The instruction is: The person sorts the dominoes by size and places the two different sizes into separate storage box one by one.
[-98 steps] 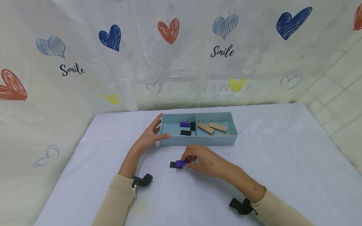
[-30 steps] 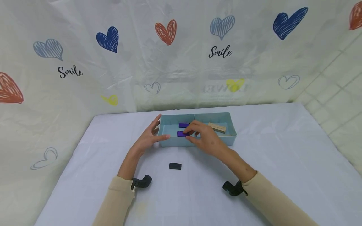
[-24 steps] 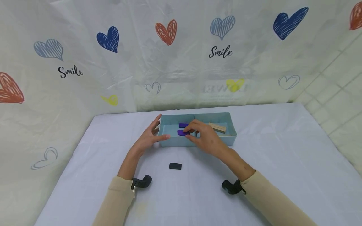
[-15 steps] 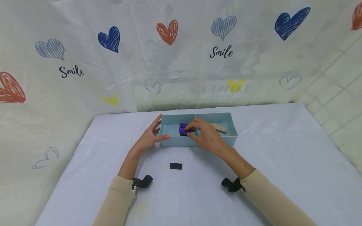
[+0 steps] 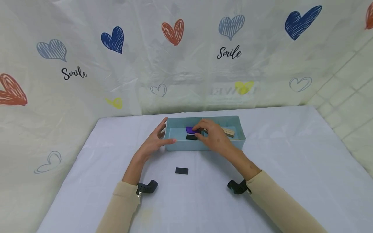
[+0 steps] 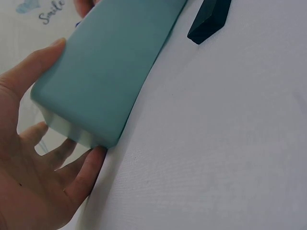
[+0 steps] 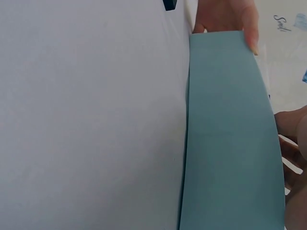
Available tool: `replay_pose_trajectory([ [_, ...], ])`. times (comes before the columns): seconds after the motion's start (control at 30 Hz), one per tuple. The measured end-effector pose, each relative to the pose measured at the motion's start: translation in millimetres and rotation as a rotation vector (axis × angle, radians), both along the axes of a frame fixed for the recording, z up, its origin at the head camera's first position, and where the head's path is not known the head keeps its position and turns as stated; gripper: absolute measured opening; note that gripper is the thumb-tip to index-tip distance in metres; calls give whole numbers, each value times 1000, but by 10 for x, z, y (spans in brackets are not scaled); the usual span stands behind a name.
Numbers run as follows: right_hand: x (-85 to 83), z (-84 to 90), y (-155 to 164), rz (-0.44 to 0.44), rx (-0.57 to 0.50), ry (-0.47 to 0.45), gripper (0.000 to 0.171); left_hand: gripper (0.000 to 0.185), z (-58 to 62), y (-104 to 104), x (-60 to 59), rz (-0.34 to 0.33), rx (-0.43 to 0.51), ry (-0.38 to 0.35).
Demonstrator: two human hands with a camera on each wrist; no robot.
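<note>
A light blue two-part tray point(image 5: 209, 145) stands on the white cloth. My left hand point(image 5: 157, 139) braces its left end, with the thumb along the front wall and straight fingers against the end wall point(image 6: 105, 72). My right hand point(image 5: 210, 134) reaches into the left compartment, its fingertips pinching a purple block point(image 5: 190, 130) low over the tray floor. Just in front of it lies a black block point(image 5: 191, 137). Whether another purple block lies under the held one is hidden. A second black block point(image 5: 182, 171) lies on the cloth before the tray point(image 7: 230, 134).
A wooden block point(image 5: 229, 131) shows in the right compartment behind my right hand. A plastic curtain printed with hearts hangs right behind the table's far edge. The cloth spreads wide on both sides of the tray, and the loose black block point(image 6: 209, 19) is close to the tray's front wall.
My right hand picked the purple block off the cloth, carried it over the front wall and lowered it into the left compartment. The left hand stayed on the tray.
</note>
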State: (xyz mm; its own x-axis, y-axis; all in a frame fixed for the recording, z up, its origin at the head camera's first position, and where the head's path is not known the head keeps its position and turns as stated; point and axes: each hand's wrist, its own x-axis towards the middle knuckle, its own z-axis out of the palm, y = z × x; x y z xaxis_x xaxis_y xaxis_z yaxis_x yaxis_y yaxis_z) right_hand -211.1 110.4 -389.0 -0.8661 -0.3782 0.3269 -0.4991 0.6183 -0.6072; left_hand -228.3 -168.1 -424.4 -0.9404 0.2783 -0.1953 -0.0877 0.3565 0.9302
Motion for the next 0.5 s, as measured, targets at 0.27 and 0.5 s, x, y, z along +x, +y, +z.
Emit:
replay_pose_trajectory([
  [0.27, -25, 9, 5, -21, 15, 12, 17, 102, 15, 4, 5, -3, 10, -4],
  [0.5, -50, 10, 8, -36, 12, 13, 19, 102, 29, 0, 10, -3, 22, -7],
])
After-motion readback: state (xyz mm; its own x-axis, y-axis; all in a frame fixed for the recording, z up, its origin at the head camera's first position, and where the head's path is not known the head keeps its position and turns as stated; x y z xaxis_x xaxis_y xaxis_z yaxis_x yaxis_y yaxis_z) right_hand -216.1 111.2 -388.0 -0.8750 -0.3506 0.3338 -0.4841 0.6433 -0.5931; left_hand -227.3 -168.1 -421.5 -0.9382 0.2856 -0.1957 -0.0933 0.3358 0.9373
